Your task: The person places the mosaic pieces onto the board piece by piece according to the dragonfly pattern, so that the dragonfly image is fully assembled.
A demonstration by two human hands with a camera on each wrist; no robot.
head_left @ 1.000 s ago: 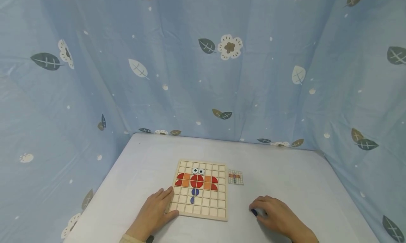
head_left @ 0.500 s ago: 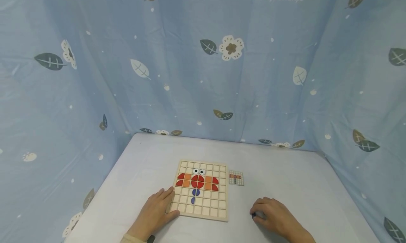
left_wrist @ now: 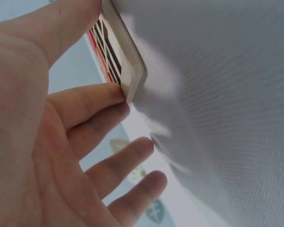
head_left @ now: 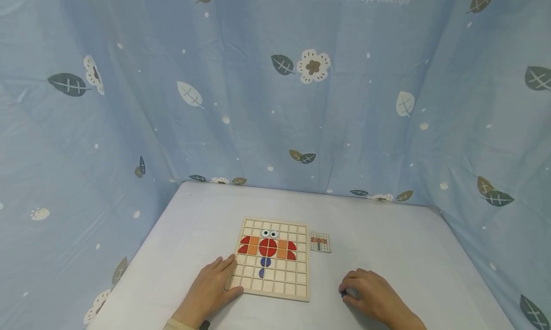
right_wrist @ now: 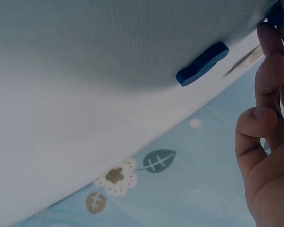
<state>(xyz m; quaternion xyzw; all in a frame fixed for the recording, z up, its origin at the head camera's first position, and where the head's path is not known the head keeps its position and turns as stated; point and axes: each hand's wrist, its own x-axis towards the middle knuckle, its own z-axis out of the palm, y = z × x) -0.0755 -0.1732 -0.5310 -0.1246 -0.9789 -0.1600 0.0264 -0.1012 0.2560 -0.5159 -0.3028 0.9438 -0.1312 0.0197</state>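
A wooden grid board [head_left: 297,277] lies on the table, with red, orange and blue pieces and two eye pieces set in its squares. My left hand [head_left: 211,287] rests at its near left corner, fingers along the left edge and thumb at the front edge. In the left wrist view the thumb and index finger [left_wrist: 92,101] touch the board's edge, the other fingers extended. Right of the board, my right hand [head_left: 370,294] pinches a small dark blue piece [right_wrist: 276,15] low over the table. Another blue piece [right_wrist: 202,65] lies by that hand in the right wrist view.
Beside the board's right edge lies a small pattern card [head_left: 320,242] printed with a similar figure. A white cloth covers the table [head_left: 387,234]. Blue curtains [head_left: 241,105] with leaves and flowers enclose the back and both sides.
The right hand's fingers have closed in and turned the blue piece, so less of it shows. The left hand and the board stay put.
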